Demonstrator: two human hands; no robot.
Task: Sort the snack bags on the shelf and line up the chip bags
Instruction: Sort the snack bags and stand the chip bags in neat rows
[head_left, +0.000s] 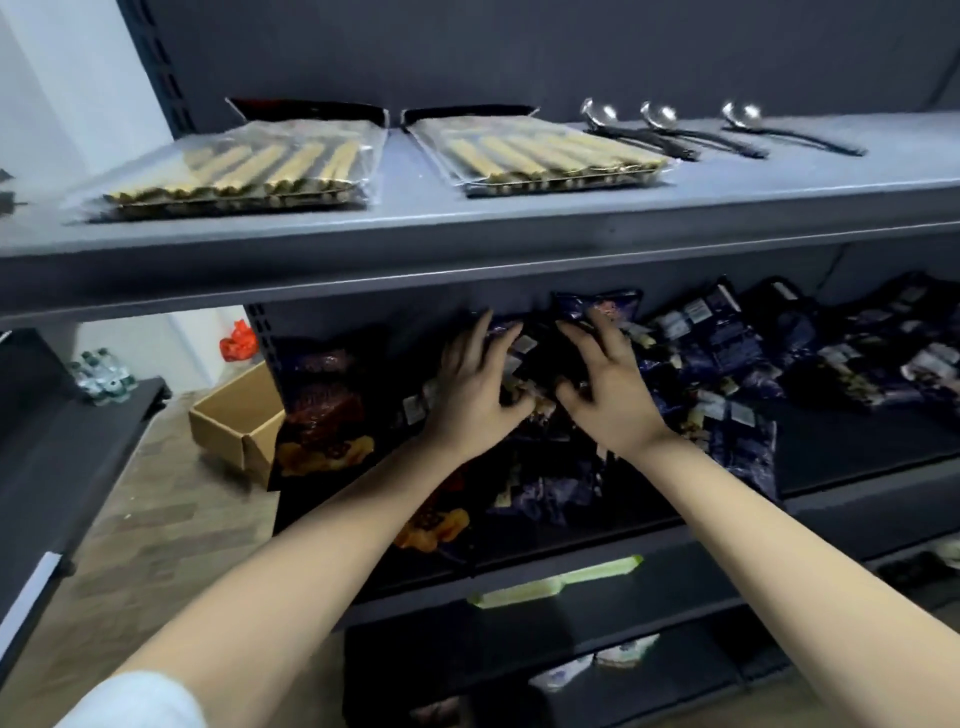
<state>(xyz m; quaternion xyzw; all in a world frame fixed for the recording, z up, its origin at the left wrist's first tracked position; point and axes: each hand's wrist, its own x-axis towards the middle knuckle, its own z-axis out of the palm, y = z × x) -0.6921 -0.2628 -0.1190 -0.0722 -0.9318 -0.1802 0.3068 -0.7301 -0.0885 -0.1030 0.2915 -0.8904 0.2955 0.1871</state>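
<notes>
Dark shelf (857, 447), mid frame | left hand (478, 384) and right hand (608, 389) lay fingers wide on bag (540, 364); grip not clear | a hard tug could have slid front pile (545, 493) off the edge

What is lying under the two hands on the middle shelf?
A heap of dark snack bags; the left hand and the right hand rest on it with fingers spread. The bags directly beneath both palms are covered, so their kind cannot be told.

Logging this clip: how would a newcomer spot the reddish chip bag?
Start at the middle shelf, under the one holding ladles. At its far left end, by the perforated upright, sits the reddish-brown chip bag. It is leftmost; bags to its right are mostly dark blue.
</notes>
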